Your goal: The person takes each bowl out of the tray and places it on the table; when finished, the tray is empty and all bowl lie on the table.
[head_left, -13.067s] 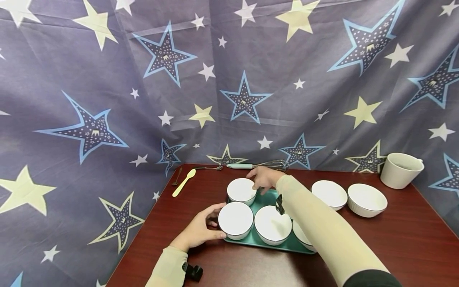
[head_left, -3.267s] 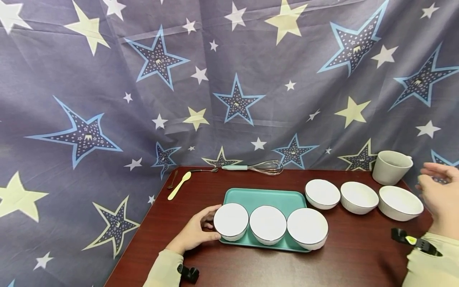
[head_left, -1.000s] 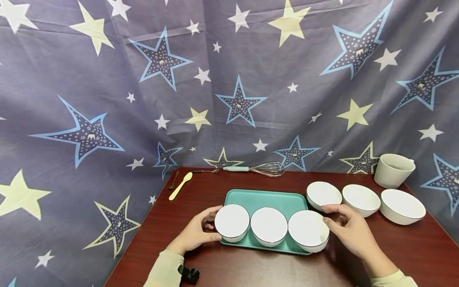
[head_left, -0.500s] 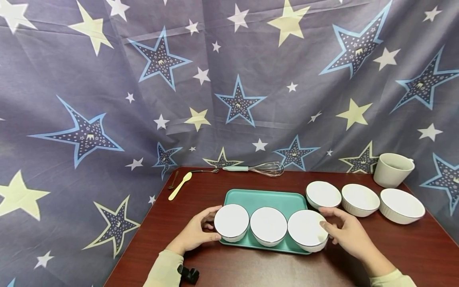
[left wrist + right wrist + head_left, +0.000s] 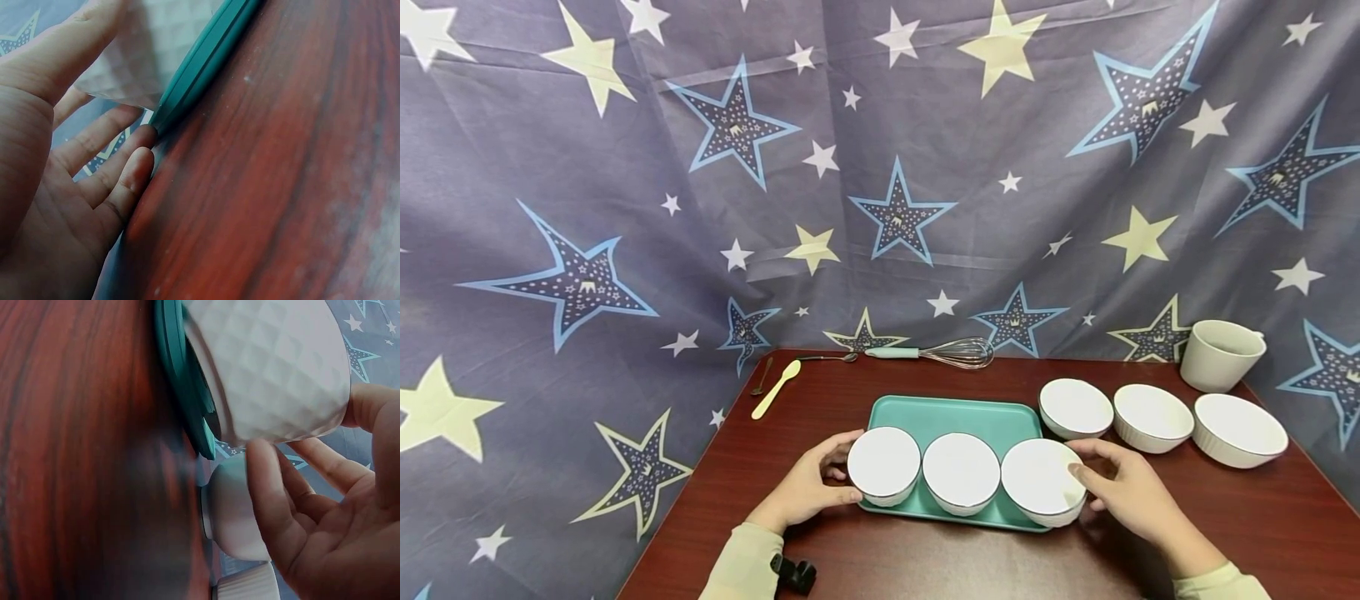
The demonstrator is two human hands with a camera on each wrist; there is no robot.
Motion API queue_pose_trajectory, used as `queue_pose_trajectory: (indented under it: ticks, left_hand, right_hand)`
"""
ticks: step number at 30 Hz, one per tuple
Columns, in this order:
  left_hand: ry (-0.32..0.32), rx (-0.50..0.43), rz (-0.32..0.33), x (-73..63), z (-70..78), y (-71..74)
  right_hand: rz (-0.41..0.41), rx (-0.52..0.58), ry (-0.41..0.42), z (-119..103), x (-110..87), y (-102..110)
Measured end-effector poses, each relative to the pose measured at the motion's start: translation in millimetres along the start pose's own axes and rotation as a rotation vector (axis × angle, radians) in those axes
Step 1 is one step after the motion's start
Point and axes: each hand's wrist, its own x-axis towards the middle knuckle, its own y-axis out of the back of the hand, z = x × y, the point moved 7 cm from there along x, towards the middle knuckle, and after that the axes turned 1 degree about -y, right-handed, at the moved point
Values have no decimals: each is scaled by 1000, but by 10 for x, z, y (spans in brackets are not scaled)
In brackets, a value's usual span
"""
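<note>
In the head view, three white bowls stand in a row along the near side of a green tray. At the left bowl, my left hand holds its side with thumb and fingers spread round it. Low fingertips touch the tray's edge in the left wrist view. The middle bowl is untouched. My right hand grips the right bowl, thumb at its rim and fingers along its side. That bowl's dimpled wall shows in the right wrist view, its base overlapping the tray's edge.
Right of the tray stand a white bowl, a ribbed bowl and another ribbed bowl. Behind them is a mug. A whisk, a yellow spoon and small dark spoons lie at the back.
A bowl from the tray's back left has gone; a third bowl now stands at the right. My right hand came back from there to the tray's right bowl, fingers closing in. The left hand stayed.
</note>
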Motion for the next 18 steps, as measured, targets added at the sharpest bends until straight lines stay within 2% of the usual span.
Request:
queue_pose_trajectory:
  ticks: [6, 18]
  left_hand:
    - [3, 3, 0, -3, 24, -6]
    - [18, 9, 7, 0, 15, -2]
  right_hand:
    - [-31, 121, -29, 25, -9, -35]
    - [-95, 208, -52, 25, -19, -75]
